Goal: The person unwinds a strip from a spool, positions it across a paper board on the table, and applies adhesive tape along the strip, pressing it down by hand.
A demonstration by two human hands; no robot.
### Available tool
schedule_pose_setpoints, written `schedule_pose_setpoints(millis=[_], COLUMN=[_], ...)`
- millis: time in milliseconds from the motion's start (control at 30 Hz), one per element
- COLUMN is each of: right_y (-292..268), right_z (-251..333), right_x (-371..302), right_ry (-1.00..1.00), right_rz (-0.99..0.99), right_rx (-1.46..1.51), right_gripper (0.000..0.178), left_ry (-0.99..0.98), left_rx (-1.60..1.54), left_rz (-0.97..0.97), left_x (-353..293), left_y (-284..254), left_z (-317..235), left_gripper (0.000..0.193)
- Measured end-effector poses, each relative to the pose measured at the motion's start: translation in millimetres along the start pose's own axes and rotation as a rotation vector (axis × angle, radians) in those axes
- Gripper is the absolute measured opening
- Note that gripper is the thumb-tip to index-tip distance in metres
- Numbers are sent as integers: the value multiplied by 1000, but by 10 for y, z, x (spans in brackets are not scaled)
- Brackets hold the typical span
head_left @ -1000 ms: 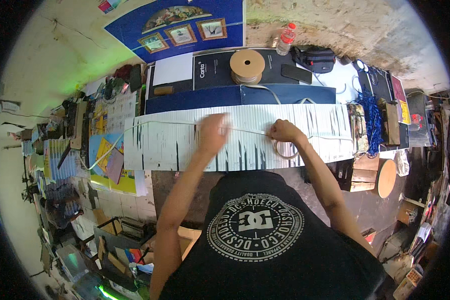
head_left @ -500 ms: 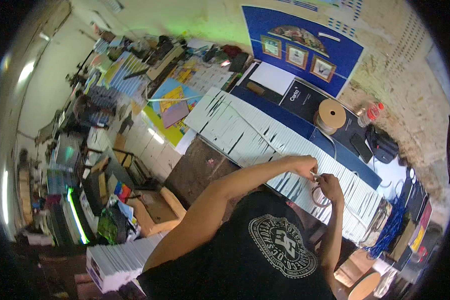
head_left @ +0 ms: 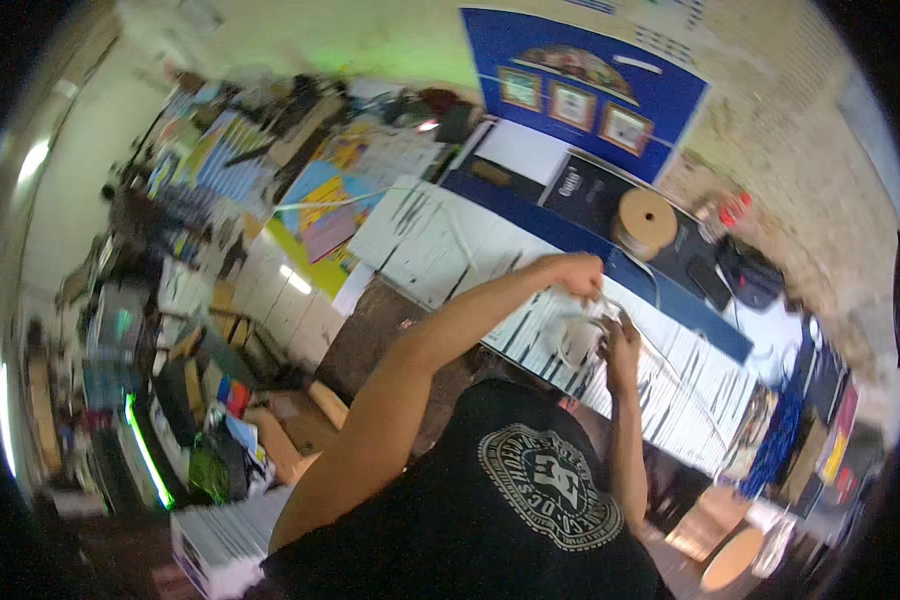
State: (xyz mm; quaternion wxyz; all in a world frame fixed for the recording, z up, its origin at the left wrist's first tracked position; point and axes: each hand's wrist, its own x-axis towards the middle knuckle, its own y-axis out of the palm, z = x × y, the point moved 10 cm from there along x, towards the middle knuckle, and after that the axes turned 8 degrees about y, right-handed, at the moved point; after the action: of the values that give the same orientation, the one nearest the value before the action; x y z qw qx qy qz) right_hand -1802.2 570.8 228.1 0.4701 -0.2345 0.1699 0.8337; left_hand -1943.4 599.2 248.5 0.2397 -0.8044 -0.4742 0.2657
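Both my hands are raised over a long row of tightly packed white edges with dark gaps, perhaps booklets. The fingers of my left hand are closed in a pinch on a thin pale strip, seemingly the loose end of tape. Close by on the right, my right hand grips a ring-shaped roll of tape, which is blurred by motion. A short stretch of the strip runs between the two hands. Further along the row lies a pale narrow band.
Behind the row stand a large spool, a phone, a black pouch and a red-capped bottle. Blue cords hang at the right end. A stack of white sheets is at lower left. Far left, a person is blurred.
My hands have moved slightly up and left in view, and a bit further apart. The roll hangs farther left of my right hand. The whole view has shifted a little.
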Motion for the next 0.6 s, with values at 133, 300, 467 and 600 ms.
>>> schedule_pose_setpoints(millis=[133, 300, 467, 600], right_y=[101, 247, 673, 935], right_z=[201, 1252, 948, 987], right_x=[-119, -812, 95, -5], right_ry=[-473, -913, -582, -555], right_rz=[-305, -525, 173, 328], right_rx=[-609, -906, -664, -746], right_gripper=[46, 39, 25, 23], left_ry=[72, 98, 257, 71], left_rx=[4, -71, -73, -206], left_rz=[-40, 39, 126, 134], left_x=[-242, -465, -613, -1041], left_y=[-228, -393, -529, -662], left_z=[261, 64, 33, 172], left_gripper=[23, 26, 29, 26])
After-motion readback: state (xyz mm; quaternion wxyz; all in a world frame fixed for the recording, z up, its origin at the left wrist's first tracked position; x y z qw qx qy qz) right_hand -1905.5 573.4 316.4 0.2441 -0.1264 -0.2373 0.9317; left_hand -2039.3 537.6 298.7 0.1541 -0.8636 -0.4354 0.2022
